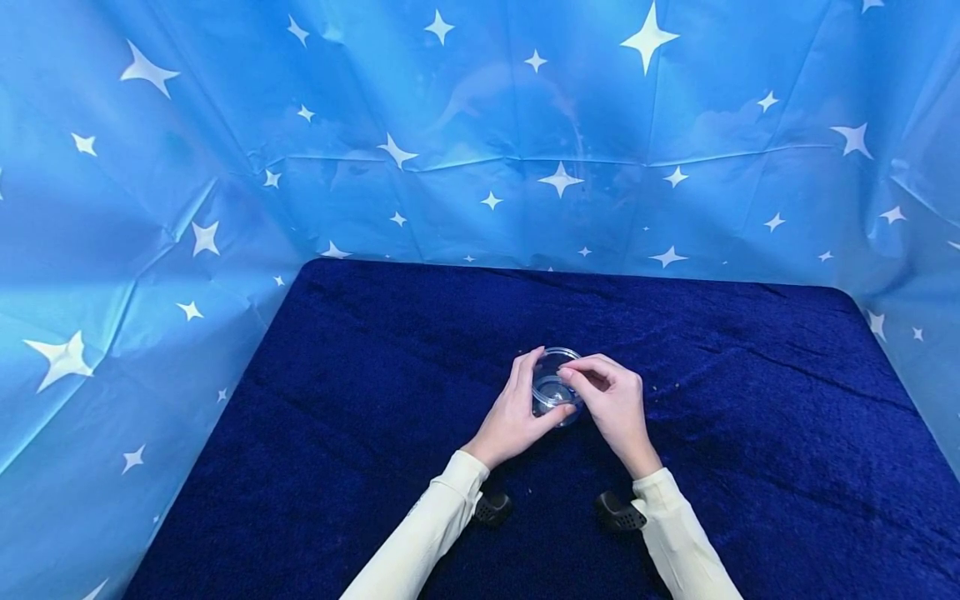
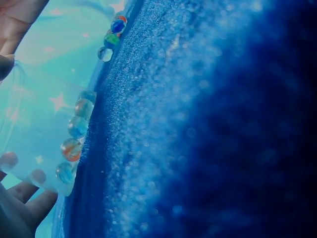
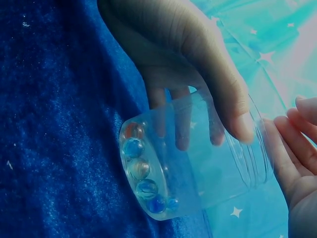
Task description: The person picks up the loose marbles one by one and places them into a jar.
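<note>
My left hand [image 1: 517, 417] grips a clear plastic jar [image 1: 553, 390] around its side, thumb at the near side and fingers at the far side. In the right wrist view, several glass marbles [image 3: 139, 168] lie along the jar's bottom, some blue, one orange-red. Over the jar's mouth is my right hand [image 1: 615, 396], with thumb and index fingertips close together at the rim. Whether something sits between those fingertips I cannot tell. The left wrist view shows the jar's marbles [image 2: 77, 127] from the other side, with fingers of the left hand seen through the plastic.
Beyond the jar, several loose marbles [image 2: 112, 39] lie on the cloth in the left wrist view. Dark blue plush cloth [image 1: 375, 375] covers the table. Blue curtains [image 1: 487, 100] with white stars stand behind it and at both sides.
</note>
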The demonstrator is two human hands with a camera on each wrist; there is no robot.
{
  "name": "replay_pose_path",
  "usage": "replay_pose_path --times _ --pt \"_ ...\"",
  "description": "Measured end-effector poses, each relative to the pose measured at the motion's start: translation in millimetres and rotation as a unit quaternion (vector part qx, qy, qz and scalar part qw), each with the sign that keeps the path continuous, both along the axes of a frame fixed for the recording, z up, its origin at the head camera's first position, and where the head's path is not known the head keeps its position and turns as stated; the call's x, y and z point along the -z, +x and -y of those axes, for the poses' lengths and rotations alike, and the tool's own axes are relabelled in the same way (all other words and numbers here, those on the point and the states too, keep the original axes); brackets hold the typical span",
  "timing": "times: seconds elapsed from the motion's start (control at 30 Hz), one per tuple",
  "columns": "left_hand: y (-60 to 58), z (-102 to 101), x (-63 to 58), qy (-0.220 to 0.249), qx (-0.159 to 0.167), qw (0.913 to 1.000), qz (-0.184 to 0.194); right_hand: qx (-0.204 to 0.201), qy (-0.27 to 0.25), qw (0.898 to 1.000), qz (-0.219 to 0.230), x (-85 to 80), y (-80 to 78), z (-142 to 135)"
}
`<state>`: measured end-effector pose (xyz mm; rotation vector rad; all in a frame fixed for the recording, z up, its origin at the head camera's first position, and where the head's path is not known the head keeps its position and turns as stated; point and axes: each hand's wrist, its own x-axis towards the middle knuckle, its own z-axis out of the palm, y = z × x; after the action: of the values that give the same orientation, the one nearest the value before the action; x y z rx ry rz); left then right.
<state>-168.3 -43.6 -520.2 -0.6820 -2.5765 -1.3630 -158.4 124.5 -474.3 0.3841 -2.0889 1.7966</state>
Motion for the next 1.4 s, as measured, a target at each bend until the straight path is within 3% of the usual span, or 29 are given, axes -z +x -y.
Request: replay_pose_path --times 0.57,0.8,1.4 --pt "-1.1 0 2.1 -0.002 0.002 1.0000 0.006 0.022 -0.075 0.997 0.024 1.7 1.7 -13" --pt "-1.0 0 2.2 -0.005 0.002 0.9998 0.017 0.020 -0.080 0.996 0.032 -0.9 5.1 -19" --pt "-1.0 -1 2.4 0.004 -0.002 0.9998 0.021 0.055 -0.067 0.994 0.065 11.1 8.6 -42"
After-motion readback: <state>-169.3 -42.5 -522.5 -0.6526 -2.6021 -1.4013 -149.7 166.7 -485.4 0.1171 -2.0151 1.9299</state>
